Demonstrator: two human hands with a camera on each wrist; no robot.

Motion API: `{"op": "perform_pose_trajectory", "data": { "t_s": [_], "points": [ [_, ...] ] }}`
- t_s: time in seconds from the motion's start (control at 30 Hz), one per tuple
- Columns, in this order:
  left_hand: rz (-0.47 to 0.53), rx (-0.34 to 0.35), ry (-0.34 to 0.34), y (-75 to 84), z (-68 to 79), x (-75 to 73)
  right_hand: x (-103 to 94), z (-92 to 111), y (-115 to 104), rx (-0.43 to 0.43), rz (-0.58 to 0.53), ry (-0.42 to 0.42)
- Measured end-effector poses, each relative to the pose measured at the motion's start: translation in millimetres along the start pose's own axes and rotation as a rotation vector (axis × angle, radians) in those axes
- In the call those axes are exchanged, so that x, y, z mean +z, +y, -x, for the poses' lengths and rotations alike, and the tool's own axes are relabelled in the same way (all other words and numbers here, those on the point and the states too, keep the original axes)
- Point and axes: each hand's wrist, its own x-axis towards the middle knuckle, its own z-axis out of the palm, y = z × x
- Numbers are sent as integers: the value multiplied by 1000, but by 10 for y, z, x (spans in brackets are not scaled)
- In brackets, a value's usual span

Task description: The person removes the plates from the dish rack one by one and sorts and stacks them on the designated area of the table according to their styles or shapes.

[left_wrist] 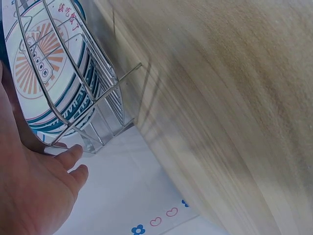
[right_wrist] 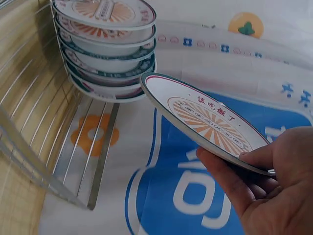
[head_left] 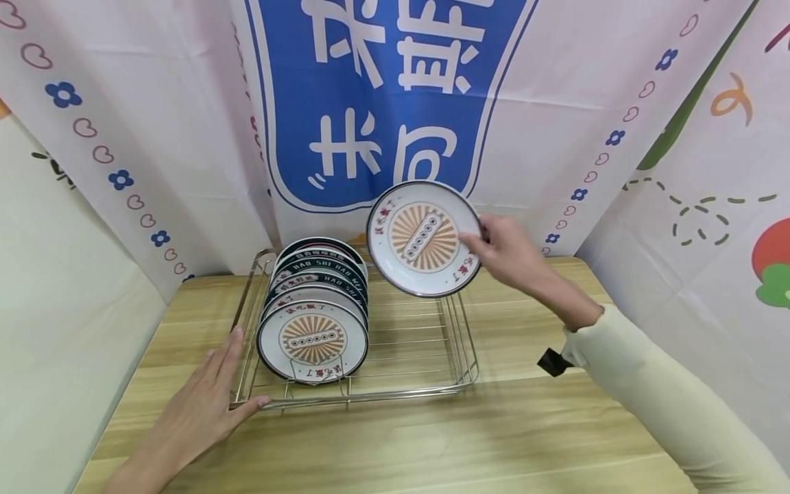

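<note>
A round white plate (head_left: 424, 239) with a dark rim and an orange sunburst is held up by my right hand (head_left: 509, 250), thumb on its face and fingers beneath. It hangs above the right back part of a wire dish rack (head_left: 407, 394). In the right wrist view the held plate (right_wrist: 205, 122) is tilted, apart from the rack. Several plates (head_left: 313, 343) stand in a row on the rack's left side. My left hand (head_left: 197, 405) rests at the rack's front left corner, fingers extended along its side. In the left wrist view that hand (left_wrist: 39, 186) touches the wire frame.
The rack stands on a wooden table (head_left: 395, 453). Behind it hangs a white cloth with a blue sign (head_left: 382, 103), and printed cloth (head_left: 710, 171) covers the right side. A small black tag (head_left: 553, 362) hangs near my right sleeve.
</note>
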Motion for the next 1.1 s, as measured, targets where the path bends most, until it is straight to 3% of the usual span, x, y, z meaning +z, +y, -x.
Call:
{"op": "perform_pose_trajectory", "data": {
  "t_s": [0.27,0.37,0.57,0.73,0.9,1.1],
  "points": [
    [-4,6,7,11,8,-12,-274,-38,381,119,45,142],
    [-5,6,11,13,17,-8,-328,-61,573,175,6,161],
    [-2,17,26,16,21,0,-380,-104,979,379,-222,134],
    [4,13,23,15,8,-7,-365,-47,1319,500,-391,111],
    [3,21,21,15,10,-3,-284,32,1633,577,-446,72],
    [6,20,20,16,12,-2,-128,84,1875,606,-498,63]
  ]
}}
